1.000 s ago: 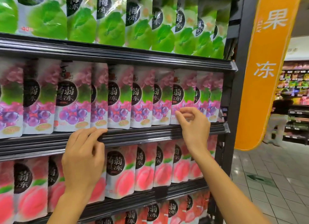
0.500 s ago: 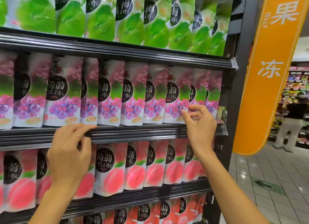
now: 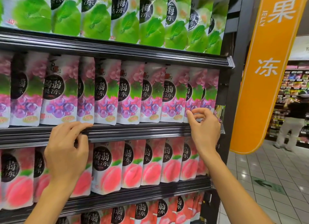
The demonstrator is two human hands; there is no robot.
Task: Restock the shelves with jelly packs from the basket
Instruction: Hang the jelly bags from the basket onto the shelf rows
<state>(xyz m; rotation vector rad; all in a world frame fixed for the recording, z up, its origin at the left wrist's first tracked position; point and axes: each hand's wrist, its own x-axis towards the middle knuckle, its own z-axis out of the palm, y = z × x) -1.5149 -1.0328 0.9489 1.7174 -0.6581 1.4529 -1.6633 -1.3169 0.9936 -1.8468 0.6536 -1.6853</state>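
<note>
Row of glossy purple-and-white grape jelly pouches (image 3: 107, 93) is stood upright on the mid shelf, long axes vertical, tops tipped slightly back, packed edge to edge w/ no gap seen. R hand (image 3: 206, 128) is raised at the row's R end. Its fingertips (image 3: 188, 112) are curled in at the lower edge of the end pouches (image 3: 194, 91), touching or just short of the film; whether a pouch is pinched can't be told. L hand (image 3: 66, 151) is laid on the black ribbed shelf rail (image 3: 133, 131) well to the L, fingers nearly straight along its top edge, nothing carried. Key relation: end pouches lie just above & slightly L of the R fingertips, so R hand is far nearer. Any straightening is judged to be a short push up/back along the upright axis, w/ L hand as steadier only. Basket isn't in view, and no loose pack is seen in either hand. Pink peach pouches (image 3: 133, 163) fill the shelf below, green plum pouches (image 3: 150, 22) the one above. Risk judged: end pouch could be tipped off the open R side by the dark upright post (image 3: 234, 98)
</note>
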